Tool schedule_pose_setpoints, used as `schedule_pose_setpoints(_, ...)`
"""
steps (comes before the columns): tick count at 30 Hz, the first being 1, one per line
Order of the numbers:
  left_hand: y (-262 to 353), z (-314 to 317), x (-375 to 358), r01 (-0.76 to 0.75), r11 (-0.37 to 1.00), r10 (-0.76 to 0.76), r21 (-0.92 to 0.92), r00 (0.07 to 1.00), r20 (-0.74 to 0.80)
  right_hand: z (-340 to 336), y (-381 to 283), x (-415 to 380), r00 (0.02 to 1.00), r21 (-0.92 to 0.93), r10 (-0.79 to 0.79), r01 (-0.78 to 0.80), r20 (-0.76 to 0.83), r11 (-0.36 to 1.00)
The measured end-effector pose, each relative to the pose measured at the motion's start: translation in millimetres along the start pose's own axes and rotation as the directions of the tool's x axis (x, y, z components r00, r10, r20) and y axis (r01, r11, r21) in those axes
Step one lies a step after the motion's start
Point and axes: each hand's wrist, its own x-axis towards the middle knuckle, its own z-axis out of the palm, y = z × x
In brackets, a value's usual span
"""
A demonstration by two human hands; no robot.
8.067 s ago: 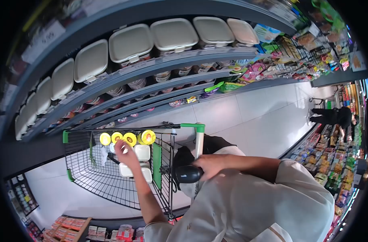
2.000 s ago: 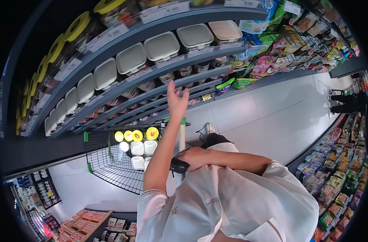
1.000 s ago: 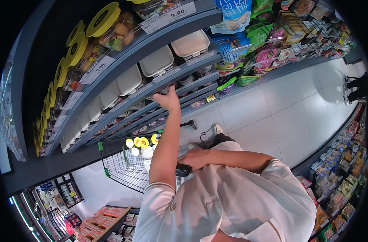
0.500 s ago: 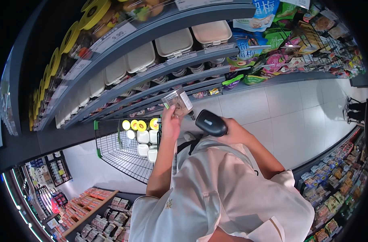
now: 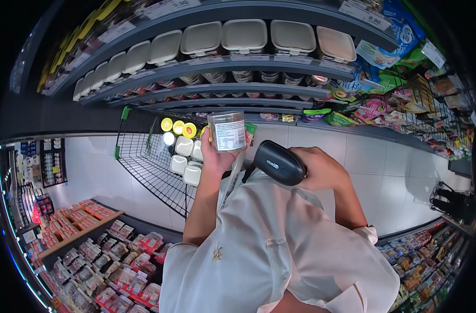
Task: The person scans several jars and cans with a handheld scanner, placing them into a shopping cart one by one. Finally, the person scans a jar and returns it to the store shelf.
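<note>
My left hand [image 5: 217,156] is closed around a clear plastic jar [image 5: 227,131], held up in front of my body. A white label with fine print, too small to read, faces me from its side. In my right hand [image 5: 324,168] is a black handheld barcode scanner [image 5: 279,163], its rounded head pointing left toward the jar. The two things are apart, with a small gap between them. Left of the jar stands a wire shopping cart [image 5: 144,167] holding several white-lidded containers [image 5: 184,146] and yellow-lidded jars [image 5: 178,128].
Ahead, a grey shelf [image 5: 222,67] carries a row of white-lidded boxes [image 5: 244,35], with jars on the tier below. Bagged snacks [image 5: 373,109] hang at the right. Packaged goods [image 5: 118,261] fill a display behind on the left. A person's dark-clothed legs [image 5: 452,201] show far right.
The jar has turned so its white label faces me. My view has shifted, and the shelf's boxes show more fully. The scanner stays in my right hand.
</note>
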Motion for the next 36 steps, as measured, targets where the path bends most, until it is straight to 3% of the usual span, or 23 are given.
schedule_pose_setpoints(2, 7, -7, -11, -0.014, 0.997, 0.015, -0.076, 1.000, 0.013, 6, -11, 9, 0.999, -0.035, -0.039, 0.041, 0.037, 0.999)
schedule_pose_setpoints(6, 19, -35, -28, -0.051, 0.986, 0.080, -0.158, 0.980, 0.183, 20, -28, 32, 0.993, -0.043, -0.062, 0.066, 0.096, 0.997)
schedule_pose_setpoints(8, 19, -38, -37, -0.167, 0.977, 0.180, -0.133, 0.979, 0.091, 30, -29, 44, 0.991, -0.073, -0.079, 0.087, 0.111, 0.994)
schedule_pose_setpoints(11, 18, -49, -54, -0.287, 0.945, 0.296, -0.159, 0.955, 0.033, 52, -35, 62, 0.997, 0.108, -0.072, 0.074, -0.018, 0.991)
schedule_pose_setpoints(13, 13, -69, -62, -0.372, 0.919, 0.374, -0.127, 0.927, -0.011, 78, -21, 75, 0.992, 0.305, 0.088, -0.058, -0.086, 0.951)
schedule_pose_setpoints(15, 12, -78, -76, -0.396, 0.908, 0.399, -0.137, 0.917, -0.006, 99, -18, 91, 0.968, 0.514, 0.251, -0.204, -0.022, 0.833)
schedule_pose_setpoints(18, 7, -86, -89, -0.435, 0.893, 0.435, -0.118, 0.900, -0.024, 120, -11, 116, 0.944, 0.569, 0.300, -0.322, 0.136, 0.757)
schedule_pose_setpoints(21, 12, -84, -108, -0.448, 0.886, 0.435, -0.118, 0.893, -0.120, 139, -16, 133, 0.933, 0.612, 0.318, -0.353, 0.171, 0.707)
schedule_pose_setpoints(22, 12, -92, -114, -0.481, 0.877, 0.480, -0.015, 0.876, -0.054, 145, -22, 140, 0.923, 0.636, 0.346, -0.369, 0.167, 0.678)
schedule_pose_setpoints(25, 29, -94, -128, -0.436, 0.868, 0.400, -0.235, 0.897, -0.188, 163, -39, 154, 0.903, 0.661, 0.397, -0.397, 0.160, 0.637)
schedule_pose_setpoints(26, 24, -103, -131, -0.467, 0.857, 0.414, -0.219, 0.876, -0.248, 170, -38, 159, 0.907, 0.641, 0.386, -0.397, 0.165, 0.657)
schedule_pose_setpoints(30, 67, -126, -145, -0.297, 0.954, 0.288, 0.023, 0.900, -0.326, 199, -39, 184, 0.899, 0.632, 0.392, -0.422, 0.197, 0.650)
schedule_pose_setpoints(34, 106, -190, -156, -0.405, 0.901, 0.427, 0.157, 0.760, -0.489, 219, -46, 203, 0.779, 0.597, 0.513, -0.615, 0.359, 0.516)
schedule_pose_setpoints(36, 124, -260, -150, -0.416, 0.867, 0.494, 0.275, 0.635, -0.594, 228, -23, 197, 0.658, 0.421, 0.586, -0.753, 0.473, 0.506)
